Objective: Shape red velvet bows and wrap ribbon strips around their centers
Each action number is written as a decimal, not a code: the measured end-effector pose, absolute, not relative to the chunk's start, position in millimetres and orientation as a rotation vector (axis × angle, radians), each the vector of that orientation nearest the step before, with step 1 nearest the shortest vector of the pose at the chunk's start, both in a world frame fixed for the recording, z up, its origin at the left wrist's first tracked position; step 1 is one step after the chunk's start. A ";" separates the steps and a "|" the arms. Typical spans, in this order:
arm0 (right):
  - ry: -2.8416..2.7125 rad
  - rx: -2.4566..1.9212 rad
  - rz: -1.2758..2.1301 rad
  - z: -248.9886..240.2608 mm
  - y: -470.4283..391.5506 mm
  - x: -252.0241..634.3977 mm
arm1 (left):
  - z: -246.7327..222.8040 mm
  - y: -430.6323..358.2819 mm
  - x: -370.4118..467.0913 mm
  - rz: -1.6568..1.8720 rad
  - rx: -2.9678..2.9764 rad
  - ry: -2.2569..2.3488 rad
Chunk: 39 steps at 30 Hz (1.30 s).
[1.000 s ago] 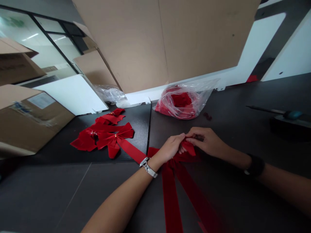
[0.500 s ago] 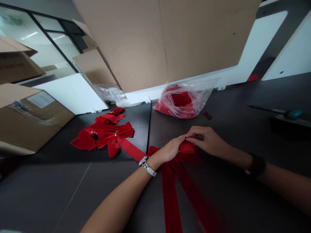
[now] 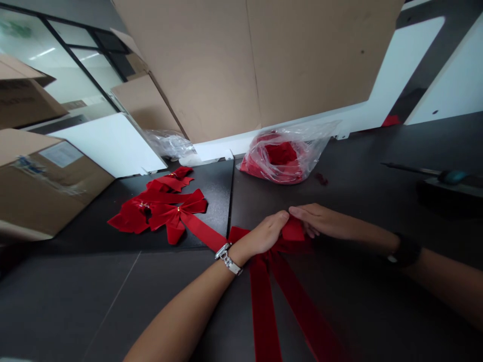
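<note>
A large red ribbon bow (image 3: 266, 301) lies on the dark table, its two long tails running toward me. My left hand (image 3: 267, 234) is closed on the upper part of the bow, thumb and fingers pressed together at a loop. At the right side of that same loop is my right hand (image 3: 320, 221), its fingers bent around the red fabric; the exact grip is partly hidden. Several finished-looking red bows (image 3: 177, 208) with gold ties lie in a heap to the left, one tail reaching under my left wrist.
Behind the hands sits a clear plastic bag (image 3: 283, 156) of red material. A screwdriver-like tool (image 3: 449, 176) rests on a black object at the right. Cardboard boxes (image 3: 53, 186) stand at the left, and a large cardboard sheet (image 3: 264, 60) rises at the back.
My right hand has turned from a fingertip pinch above the loop to lying along its right side, fingers lower. My left hand has barely moved.
</note>
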State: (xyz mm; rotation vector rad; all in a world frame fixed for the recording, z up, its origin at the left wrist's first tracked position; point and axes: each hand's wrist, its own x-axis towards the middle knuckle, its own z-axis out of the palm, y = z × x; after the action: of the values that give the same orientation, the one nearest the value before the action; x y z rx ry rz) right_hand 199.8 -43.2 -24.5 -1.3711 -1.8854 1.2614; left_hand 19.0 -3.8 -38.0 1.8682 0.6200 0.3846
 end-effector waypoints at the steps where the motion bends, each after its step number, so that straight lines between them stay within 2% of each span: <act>1: -1.916 -1.372 1.276 -25.4 -43.3 200.1 | -37.5 -4.0 19.0 0.384 1.876 0.609; 10: -1.997 -1.315 1.101 -29.6 -43.8 198.7 | -38.6 -3.1 17.8 0.378 1.895 0.593; 21: -1.881 -1.319 1.237 -29.3 -44.0 193.7 | -40.0 0.6 16.1 0.333 1.743 0.614; 39: -1.945 -1.272 1.063 -29.1 -44.5 196.8 | -45.5 -0.5 18.6 0.390 1.612 0.677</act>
State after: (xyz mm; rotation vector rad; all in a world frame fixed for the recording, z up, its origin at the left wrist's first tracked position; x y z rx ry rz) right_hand 196.8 -44.5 -29.1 -1.2725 -1.9453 1.0633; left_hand 18.6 -0.5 -45.5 1.6120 0.6769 0.3900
